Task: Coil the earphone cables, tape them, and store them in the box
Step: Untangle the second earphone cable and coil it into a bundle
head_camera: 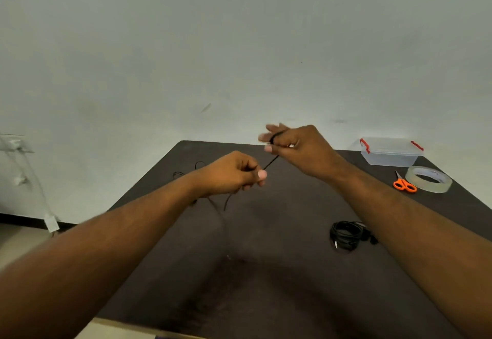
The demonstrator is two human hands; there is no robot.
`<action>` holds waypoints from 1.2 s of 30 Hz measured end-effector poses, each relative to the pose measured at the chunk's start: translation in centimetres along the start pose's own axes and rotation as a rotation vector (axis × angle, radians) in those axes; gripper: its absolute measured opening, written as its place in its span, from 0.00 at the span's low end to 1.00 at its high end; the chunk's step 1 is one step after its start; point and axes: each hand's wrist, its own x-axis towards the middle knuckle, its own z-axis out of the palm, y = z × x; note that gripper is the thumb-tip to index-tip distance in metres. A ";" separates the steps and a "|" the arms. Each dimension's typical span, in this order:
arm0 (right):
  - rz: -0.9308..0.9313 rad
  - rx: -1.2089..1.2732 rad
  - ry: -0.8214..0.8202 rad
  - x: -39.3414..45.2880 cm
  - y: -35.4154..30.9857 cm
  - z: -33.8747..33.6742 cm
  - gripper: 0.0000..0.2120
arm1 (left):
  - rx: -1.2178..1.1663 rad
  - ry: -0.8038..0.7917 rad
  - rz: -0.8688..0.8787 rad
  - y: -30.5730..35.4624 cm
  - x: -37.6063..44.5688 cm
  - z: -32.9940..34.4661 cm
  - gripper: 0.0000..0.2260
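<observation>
Left hand (234, 171): is being held raised over the table (266, 259), fist closed, cable (271, 162) being pinched at the thumb tip.
Right hand (298, 147): is being held higher and farther, fingers (266, 136) extended, thin black loops being gripped around them.
Cable: is being stretched taut between both grips; slack is hanging below the left hand.
Coil (346, 235): black, round, is lying beside the right forearm.
Box (390, 152): clear plastic, red latches, far right.
Tape (428, 179), scissors (404, 184): clear ring and orange handles are lying near the box.

no text, label, brand or number can be read anywhere; the faint print inside the tape roll (428, 179) near the table's (266, 272) right edge is too blurred.
</observation>
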 end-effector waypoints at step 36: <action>0.075 -0.395 -0.217 -2.0 1.5 0.6 0.22 | 0.472 0.273 0.004 -1.5 -0.4 0.7 0.11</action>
